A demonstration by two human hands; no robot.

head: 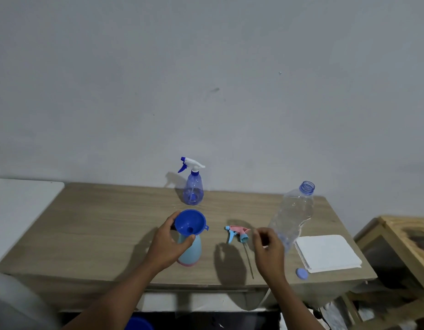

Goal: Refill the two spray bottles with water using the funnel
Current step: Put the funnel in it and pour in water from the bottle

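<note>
A light blue spray bottle with a pink base stands open-necked near the table's front. The blue funnel sits in its neck. My left hand is closed around the funnel and the bottle's neck. The bottle's pink and blue trigger head lies on the table just to the right. A second, translucent blue spray bottle stands further back with its trigger head on. My right hand hovers with loosely spread fingers beside the base of a clear uncapped water bottle, partly hiding it.
The water bottle's blue cap lies near the wooden table's front right edge. A folded white cloth lies at the right. A wooden stand is beyond the table's right end, a white surface at the left.
</note>
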